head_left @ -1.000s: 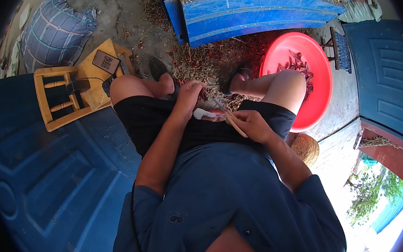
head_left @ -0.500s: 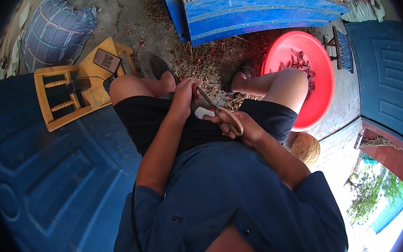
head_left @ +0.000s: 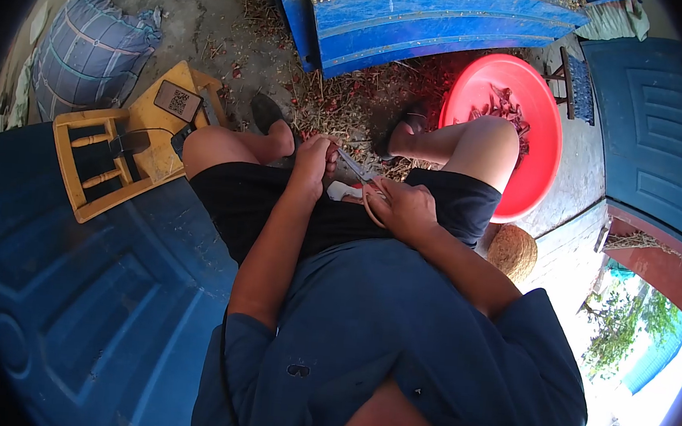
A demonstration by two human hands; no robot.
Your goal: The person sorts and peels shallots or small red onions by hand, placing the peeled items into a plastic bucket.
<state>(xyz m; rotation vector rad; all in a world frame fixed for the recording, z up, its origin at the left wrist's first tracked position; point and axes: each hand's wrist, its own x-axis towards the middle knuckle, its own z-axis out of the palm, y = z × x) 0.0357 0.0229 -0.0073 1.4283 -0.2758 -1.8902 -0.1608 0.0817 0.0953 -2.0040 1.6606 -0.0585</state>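
- The right hand (head_left: 401,208) gripped the scissors (head_left: 354,166) over the lap, between the knees, with its fingers curled through the handle loops.
- The left hand (head_left: 316,156) had its fingertips pressed together, pinching a small piece at the blade tips. The piece was too small to identify.
- Whether the blades were apart could not be told.
- The red basin (head_left: 541,161), to the right beyond the knee, held only a thin scatter of red pods (head_left: 505,107).
- Stems and husks (head_left: 341,105) littered the ground by the feet.
- Judging by the litter, a fair amount had been cut, but the basin was far from full.
- A wooden stool (head_left: 79,184) stood on the left.
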